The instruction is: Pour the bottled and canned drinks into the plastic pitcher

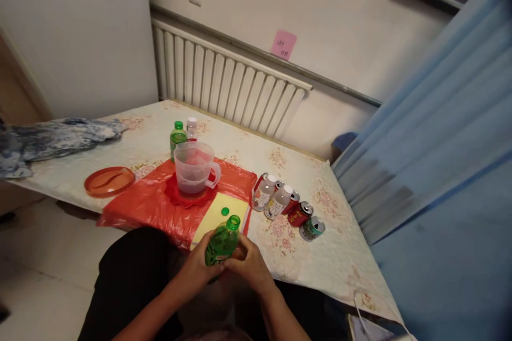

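Observation:
A green plastic bottle (222, 242) with no cap on its neck is held over the table's front edge, tilted a little to the right. My left hand (200, 261) wraps its left side, and my right hand (250, 264) grips it from the right; some of the fingers are hidden behind it. Just beyond the bottle's mouth, a green cap (225, 211) lies on a yellow sheet of paper (214, 216). Farther off, a clear plastic measuring jug (188, 170) stands on a red scalloped plate (173, 192).
Red plastic sheeting (136, 208) covers the table's front. An orange lid (109, 181) lies left. Behind the jug stand a capped green bottle (177, 136) and a white-capped bottle (192, 127). Several cans (300, 214) and two clear bottles (279, 204) stand right. Patterned cloth (60, 138) lies far left.

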`<state>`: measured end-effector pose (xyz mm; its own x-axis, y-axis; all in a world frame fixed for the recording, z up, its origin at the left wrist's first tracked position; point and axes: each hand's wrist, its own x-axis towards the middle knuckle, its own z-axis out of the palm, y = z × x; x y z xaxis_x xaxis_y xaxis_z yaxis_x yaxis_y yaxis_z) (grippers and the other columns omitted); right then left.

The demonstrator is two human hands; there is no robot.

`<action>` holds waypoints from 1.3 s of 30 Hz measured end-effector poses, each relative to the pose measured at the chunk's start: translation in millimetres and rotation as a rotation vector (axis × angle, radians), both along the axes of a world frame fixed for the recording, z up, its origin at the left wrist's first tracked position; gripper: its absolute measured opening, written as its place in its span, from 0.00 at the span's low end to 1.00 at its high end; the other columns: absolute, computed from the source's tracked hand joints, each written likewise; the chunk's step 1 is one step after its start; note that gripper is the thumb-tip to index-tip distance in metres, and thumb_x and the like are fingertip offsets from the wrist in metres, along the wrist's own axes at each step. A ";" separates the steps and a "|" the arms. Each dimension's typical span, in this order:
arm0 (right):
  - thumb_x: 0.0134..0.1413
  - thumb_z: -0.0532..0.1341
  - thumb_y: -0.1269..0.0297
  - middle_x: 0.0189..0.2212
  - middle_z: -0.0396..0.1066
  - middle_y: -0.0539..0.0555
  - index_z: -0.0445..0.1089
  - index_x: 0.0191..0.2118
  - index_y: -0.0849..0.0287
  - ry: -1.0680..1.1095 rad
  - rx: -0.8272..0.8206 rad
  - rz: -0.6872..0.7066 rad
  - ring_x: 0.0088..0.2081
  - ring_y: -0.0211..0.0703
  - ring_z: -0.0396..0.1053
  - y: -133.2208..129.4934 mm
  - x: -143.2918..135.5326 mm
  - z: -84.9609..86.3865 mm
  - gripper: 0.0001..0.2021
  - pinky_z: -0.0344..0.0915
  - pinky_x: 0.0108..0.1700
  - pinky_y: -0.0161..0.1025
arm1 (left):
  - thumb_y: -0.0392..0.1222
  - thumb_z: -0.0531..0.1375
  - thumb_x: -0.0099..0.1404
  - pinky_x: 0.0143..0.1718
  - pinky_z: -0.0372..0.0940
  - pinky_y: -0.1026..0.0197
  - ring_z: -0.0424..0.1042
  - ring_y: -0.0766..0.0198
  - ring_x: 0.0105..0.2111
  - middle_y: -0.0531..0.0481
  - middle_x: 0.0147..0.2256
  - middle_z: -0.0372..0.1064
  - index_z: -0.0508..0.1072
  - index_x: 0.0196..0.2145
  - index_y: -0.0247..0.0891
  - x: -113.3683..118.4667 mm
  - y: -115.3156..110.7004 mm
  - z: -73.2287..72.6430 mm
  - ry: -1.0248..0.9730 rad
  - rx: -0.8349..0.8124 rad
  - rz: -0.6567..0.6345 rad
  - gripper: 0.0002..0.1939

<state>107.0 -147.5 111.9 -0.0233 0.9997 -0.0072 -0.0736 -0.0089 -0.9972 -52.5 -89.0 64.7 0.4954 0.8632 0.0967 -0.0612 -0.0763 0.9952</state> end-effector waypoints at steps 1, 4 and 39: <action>0.41 0.71 0.69 0.43 0.76 0.49 0.71 0.52 0.53 0.006 0.000 -0.019 0.44 0.48 0.74 -2.7 0.6 0.5 0.28 0.70 0.47 0.42 | 0.49 0.71 0.49 0.54 0.65 0.51 0.70 0.47 0.53 0.39 0.53 0.70 0.62 0.57 0.38 3.9 -1.4 0.8 -0.007 0.003 -0.014 0.41; 0.40 0.70 0.70 0.41 0.76 0.49 0.72 0.51 0.54 -0.012 -0.010 -0.073 0.42 0.46 0.73 -8.9 4.2 0.8 0.27 0.71 0.44 0.40 | 0.45 0.70 0.48 0.53 0.65 0.51 0.71 0.49 0.50 0.40 0.52 0.70 0.62 0.56 0.37 14.0 -4.6 4.2 0.018 0.011 -0.052 0.39; 0.37 0.69 0.55 0.39 0.78 0.58 0.73 0.48 0.62 -0.466 0.009 -0.963 0.36 0.50 0.75 -1.0 160.8 -34.8 0.29 0.71 0.40 0.43 | 0.47 0.56 0.52 0.57 0.65 0.47 0.73 0.49 0.52 0.37 0.51 0.73 0.71 0.50 0.33 28.6 32.0 -59.5 0.494 0.223 0.020 0.28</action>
<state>267.7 -148.5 77.1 0.7787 0.5961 0.1957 0.3428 -0.1430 -0.9285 -23.9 -57.0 5.2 0.5117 0.8583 0.0383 0.4139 -0.2854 0.8644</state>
